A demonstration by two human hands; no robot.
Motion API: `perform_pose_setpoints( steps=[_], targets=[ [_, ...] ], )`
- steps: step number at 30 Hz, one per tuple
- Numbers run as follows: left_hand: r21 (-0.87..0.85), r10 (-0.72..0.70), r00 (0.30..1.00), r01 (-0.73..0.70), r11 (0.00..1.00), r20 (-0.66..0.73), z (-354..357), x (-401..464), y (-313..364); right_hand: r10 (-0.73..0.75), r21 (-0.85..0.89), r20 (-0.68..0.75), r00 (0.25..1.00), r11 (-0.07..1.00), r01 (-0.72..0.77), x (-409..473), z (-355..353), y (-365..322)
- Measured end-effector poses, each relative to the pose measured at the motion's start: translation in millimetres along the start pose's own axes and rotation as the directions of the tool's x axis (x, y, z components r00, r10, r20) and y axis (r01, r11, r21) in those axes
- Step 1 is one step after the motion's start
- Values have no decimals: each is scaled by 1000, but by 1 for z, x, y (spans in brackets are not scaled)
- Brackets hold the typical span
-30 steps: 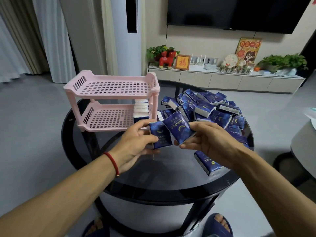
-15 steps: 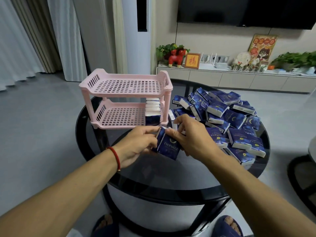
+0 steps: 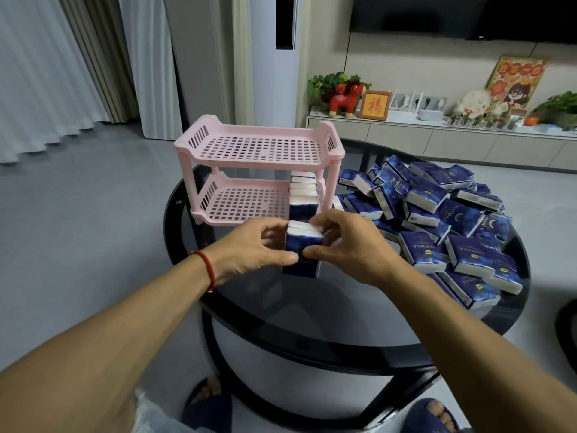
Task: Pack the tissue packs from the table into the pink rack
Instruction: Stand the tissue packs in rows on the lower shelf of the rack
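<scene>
A two-tier pink rack (image 3: 259, 153) stands at the back left of the round black glass table (image 3: 312, 310). Several blue tissue packs (image 3: 303, 195) stand in a row at the right end of its lower shelf; the top shelf holds nothing. My left hand (image 3: 253, 248) and my right hand (image 3: 346, 245) press together a small upright bundle of tissue packs (image 3: 301, 251), white edges up, on the glass just in front of the rack. A loose pile of blue tissue packs (image 3: 443, 220) covers the table's right side.
A low white cabinet (image 3: 437, 139) with plants, a red toy horse and frames runs along the back wall under a dark television. Curtains hang at the left. My feet in blue slippers show under the table's front edge.
Both hands brought separate packs together into one upright bundle and moved it up toward the rack's front. The camera view shifted left and closer.
</scene>
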State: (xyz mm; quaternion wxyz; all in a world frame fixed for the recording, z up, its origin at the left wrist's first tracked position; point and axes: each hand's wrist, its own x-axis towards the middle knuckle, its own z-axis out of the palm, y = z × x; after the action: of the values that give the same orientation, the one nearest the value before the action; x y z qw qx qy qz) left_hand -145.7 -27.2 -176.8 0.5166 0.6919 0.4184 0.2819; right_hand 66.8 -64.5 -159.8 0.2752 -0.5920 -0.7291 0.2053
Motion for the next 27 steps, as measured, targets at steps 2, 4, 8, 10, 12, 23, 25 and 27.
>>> perform_pose_setpoints(
  steps=[2, 4, 8, 10, 12, 23, 25, 27],
  targets=[
    [42, 21, 999, -19, 999, -36, -9, 1, 0, -18, 15, -10, 1000, 1000, 18, 3, 4, -2],
    [32, 28, 994, -25, 999, -108, -20, 5, -2, 10, 69, -96, 995, 998, -3, 8, 5, 0],
    [22, 23, 936, -16, 1000, -350, -40, 20, -9, 186, 90, -346, 920, 982, -165, 33, -6, 14],
    [30, 4, 899, 10, 1000, -437, -45, 35, -13, 189, -2, -325, 927, 980, -200, 48, -6, 18],
    [32, -30, 860, 54, 998, -509, -46, 55, -17, 175, 9, -278, 944, 984, -179, 59, -2, 17],
    [117, -96, 828, 192, 974, -553, -53, 122, -35, 144, -37, -317, 937, 986, -164, 69, -8, 28],
    [132, -85, 826, 189, 973, -557, -52, 128, -35, 137, -32, -298, 945, 988, -153, 64, -12, 31],
    [167, -59, 842, 175, 970, -537, -47, 132, -38, 132, -17, -281, 951, 990, -142, 59, -15, 31]
  ],
)
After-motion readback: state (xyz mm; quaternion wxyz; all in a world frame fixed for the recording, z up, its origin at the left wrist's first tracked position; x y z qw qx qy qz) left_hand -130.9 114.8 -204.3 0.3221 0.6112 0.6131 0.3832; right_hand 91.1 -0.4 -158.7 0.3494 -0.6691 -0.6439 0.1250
